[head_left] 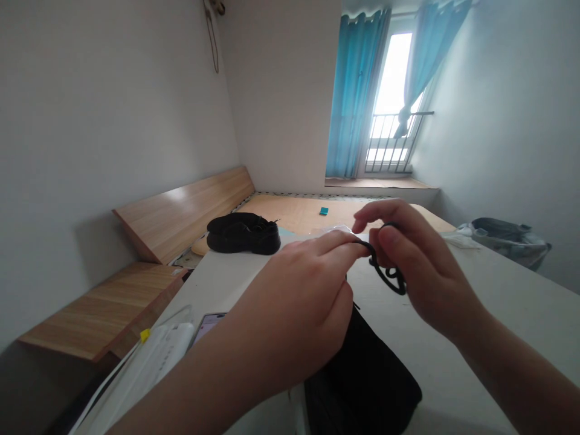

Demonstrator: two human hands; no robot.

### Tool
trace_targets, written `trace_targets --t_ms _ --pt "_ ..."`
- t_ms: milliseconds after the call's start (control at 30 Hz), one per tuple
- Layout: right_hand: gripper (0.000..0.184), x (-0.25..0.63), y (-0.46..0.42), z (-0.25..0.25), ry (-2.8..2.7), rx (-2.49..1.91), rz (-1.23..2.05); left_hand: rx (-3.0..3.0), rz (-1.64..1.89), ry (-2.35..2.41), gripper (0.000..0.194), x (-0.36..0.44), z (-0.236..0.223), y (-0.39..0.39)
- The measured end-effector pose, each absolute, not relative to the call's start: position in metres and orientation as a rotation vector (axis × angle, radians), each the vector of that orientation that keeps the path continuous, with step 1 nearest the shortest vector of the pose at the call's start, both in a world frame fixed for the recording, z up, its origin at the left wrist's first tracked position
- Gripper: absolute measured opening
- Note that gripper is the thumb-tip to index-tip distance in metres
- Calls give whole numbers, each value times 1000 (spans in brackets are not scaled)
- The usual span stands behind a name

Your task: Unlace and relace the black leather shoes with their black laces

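Note:
My right hand (421, 266) is closed around a black shoelace (384, 278), which loops down between my two hands. The fingers of my left hand (303, 296) are closed too, with the lace running out from their tips. Below my left hand lies a black shoe (376, 374) on the white table (457, 356); my left hand and wrist cover much of it, and its lace holes are hidden. A matching black shoe (244, 234) with its lace ends showing sits at the table's far left corner.
A phone (211, 323) and a white packet (167, 350) lie on the left, partly behind my left forearm. A wooden bed frame (194, 208) stands beyond, with a small teal item (323, 211) on the bed board. A grey fabric bag (510, 241) is at the right.

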State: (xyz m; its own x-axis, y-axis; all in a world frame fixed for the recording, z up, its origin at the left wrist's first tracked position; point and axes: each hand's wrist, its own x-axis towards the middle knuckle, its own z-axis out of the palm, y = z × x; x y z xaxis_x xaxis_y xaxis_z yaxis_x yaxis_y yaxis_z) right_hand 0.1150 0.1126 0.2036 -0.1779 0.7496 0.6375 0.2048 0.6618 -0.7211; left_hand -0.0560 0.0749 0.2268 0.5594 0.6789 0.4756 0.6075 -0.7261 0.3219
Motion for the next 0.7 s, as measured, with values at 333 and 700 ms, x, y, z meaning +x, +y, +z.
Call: trace_targets --t_ms 333,700 --pt "30 110 117 198 -1982 -772 1302 2513 1285 924 40 -67 226 76" --pt "39 127 116 228 -1122 -517 1495 2479 874 1400 32 -67 228 77"
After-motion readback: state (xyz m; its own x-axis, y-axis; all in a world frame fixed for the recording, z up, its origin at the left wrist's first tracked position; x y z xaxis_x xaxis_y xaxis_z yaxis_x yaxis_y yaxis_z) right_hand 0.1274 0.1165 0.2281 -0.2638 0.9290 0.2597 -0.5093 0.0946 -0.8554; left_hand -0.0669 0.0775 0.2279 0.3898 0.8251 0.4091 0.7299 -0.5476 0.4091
